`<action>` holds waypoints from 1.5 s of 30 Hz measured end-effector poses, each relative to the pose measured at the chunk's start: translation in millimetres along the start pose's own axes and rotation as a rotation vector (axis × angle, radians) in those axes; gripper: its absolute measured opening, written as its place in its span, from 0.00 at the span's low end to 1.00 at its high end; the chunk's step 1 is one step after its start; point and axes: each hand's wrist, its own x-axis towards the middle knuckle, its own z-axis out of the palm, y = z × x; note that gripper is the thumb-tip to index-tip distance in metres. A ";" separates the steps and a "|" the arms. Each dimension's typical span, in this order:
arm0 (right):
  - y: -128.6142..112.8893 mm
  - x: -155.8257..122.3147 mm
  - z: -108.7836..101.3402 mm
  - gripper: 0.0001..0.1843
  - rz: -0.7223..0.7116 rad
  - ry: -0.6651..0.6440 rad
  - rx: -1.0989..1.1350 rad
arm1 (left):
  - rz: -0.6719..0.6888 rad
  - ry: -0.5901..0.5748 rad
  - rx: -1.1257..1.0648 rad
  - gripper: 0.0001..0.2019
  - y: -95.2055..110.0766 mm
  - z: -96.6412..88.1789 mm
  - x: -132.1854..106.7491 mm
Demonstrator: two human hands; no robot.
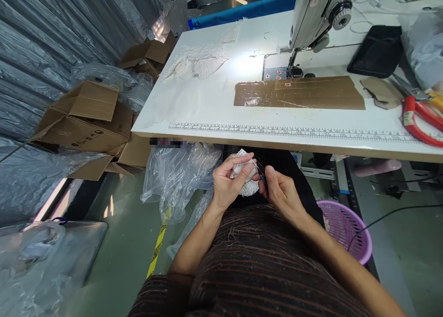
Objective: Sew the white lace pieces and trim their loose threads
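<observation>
Over the person's lap point(294, 167), just below the front edge of one white table point(207, 104), two hands are working close together. The left hand point(228, 178) is pinching one bunched piece of white lace point(249, 188), its thumb and fingers pressed together on the cloth. The right hand point(282, 190) is clasping one small tool with a blue part point(262, 176), its fingers closed around it; the tip is pointing at the lace, though whether it is touching cannot be told. One dark striped top point(259, 266) is covering the person's torso. On the table, one printed ruler strip point(277, 131) is running along the front edge, and behind it one long brown cardboard strip point(301, 95) is lying before a single sewing machine point(304, 19). White lacework point(200, 62) is spreading at the far left, its pieces too tangled to count. Toward the right, one black tray-like object point(377, 51) and one red-handled pair of shears point(410, 111) are resting. Underneath, one purple basket point(367, 250) is standing on the right, and one clear plastic bag point(183, 183) is hanging on the left. Beyond that bag, at least two open cardboard boxes point(90, 116) are sitting beside the table.
</observation>
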 end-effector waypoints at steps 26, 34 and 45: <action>7.7 7.8 5.1 0.30 0.157 -0.052 0.325 | -0.005 0.010 0.099 0.13 -4.8 0.5 -1.6; 6.3 11.4 8.2 0.31 0.093 0.002 0.297 | 0.068 -0.017 0.157 0.13 -5.9 0.6 0.2; 12.2 7.7 10.0 0.31 0.046 0.065 0.240 | -0.205 -0.017 -0.129 0.19 -6.6 1.0 -1.6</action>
